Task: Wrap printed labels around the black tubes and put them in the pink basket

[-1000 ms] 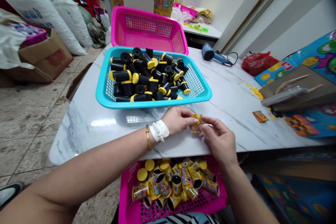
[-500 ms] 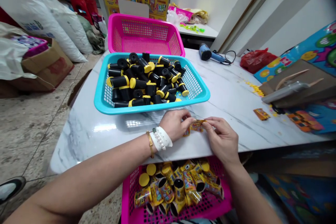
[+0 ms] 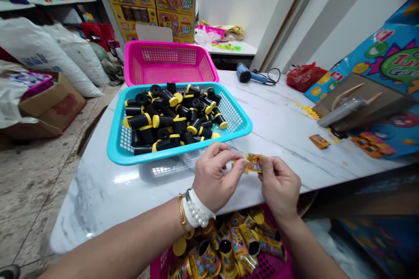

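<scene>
Over the front of the table, my left hand [image 3: 216,176] and my right hand [image 3: 280,185] meet at a small printed yellow-orange wrapper sleeve [image 3: 254,162]. My right thumb and fingers pinch its right end. At its left edge, my left thumb and forefinger are closed on it. Just behind the hands stands a turquoise basket [image 3: 113,150] of black cylinders [image 3: 139,120] with yellow caps. Below the table edge, a pink basket [image 3: 157,266] holds yellow printed cups [image 3: 209,257], partly hidden by my left wrist.
Behind the turquoise basket is another pink basket [image 3: 131,63]. A blue heat gun [image 3: 244,73] with a cord lies at the back. To the right are a flat wrapper stack [image 3: 319,141], scattered yellow bits [image 3: 307,110], a red bag [image 3: 304,76] and an opened cardboard box [image 3: 369,96].
The view has shifted, with the table scene sitting lower. My hands still hold the wrapper sleeve, which now faces the camera more fully, and my left fingers have straightened.
</scene>
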Action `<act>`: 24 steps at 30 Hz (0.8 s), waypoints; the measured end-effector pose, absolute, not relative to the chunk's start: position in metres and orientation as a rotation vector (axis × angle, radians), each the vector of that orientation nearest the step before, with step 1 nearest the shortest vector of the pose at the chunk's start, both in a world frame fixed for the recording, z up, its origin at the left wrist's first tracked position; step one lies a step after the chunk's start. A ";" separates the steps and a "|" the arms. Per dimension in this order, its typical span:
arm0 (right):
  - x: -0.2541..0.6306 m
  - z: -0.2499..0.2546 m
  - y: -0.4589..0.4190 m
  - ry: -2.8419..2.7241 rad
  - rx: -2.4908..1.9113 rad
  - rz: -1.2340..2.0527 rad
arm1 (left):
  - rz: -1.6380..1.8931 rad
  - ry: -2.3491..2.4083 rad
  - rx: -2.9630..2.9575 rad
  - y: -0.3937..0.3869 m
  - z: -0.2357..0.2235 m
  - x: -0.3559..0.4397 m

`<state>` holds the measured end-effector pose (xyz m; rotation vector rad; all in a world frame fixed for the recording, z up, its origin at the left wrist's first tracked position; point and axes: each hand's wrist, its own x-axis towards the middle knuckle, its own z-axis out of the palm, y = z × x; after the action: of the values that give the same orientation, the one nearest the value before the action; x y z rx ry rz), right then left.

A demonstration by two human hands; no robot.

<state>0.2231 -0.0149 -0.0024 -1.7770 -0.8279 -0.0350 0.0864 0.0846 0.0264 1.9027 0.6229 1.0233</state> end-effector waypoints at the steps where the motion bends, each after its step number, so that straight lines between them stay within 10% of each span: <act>1: 0.223 -0.002 -0.016 -0.826 -1.775 -0.046 | 1.029 0.641 1.900 0.085 0.026 0.087; 24: 0.246 0.018 -0.010 -1.556 -1.583 -0.147 | 0.317 0.612 0.989 0.098 0.032 0.093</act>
<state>0.2459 -0.0099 0.0179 -1.5832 -1.5564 -0.1467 0.0928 0.0983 0.0320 0.9891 0.6116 0.3172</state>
